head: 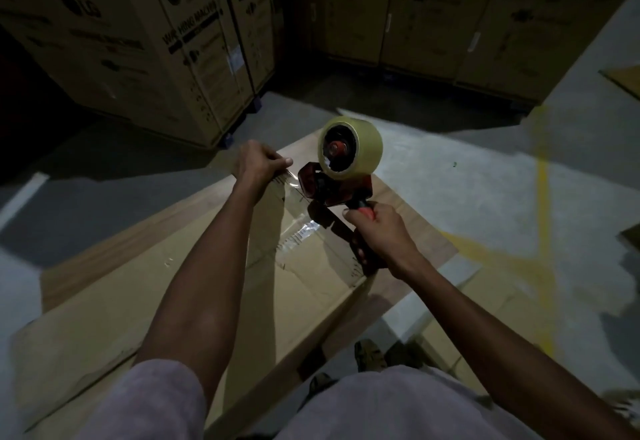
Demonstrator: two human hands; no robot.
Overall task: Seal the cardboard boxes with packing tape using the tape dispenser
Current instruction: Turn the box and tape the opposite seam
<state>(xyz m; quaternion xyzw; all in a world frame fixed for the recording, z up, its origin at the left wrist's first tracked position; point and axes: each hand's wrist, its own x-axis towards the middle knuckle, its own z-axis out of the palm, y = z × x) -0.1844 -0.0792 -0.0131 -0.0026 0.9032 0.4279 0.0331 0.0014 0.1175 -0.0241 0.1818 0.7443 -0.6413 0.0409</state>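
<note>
— What's the right hand (381,231) got?

— Its grip is wrapped tight round the handle of the red tape dispenser (332,186), whose nose sits low on the cardboard box (145,287) just ahead of that grip. The tape roll (349,150) stands above it.

— And the left hand (258,162)?

— Just beside the dispenser's nose, fingers curled, pinching the clear tape (298,217) down at the box's far edge. A shiny strip of it lies on the box top between the two hands.

— Around them?

— Tall printed cartons (180,41) well beyond both hands, on a grey floor (485,179).
</note>
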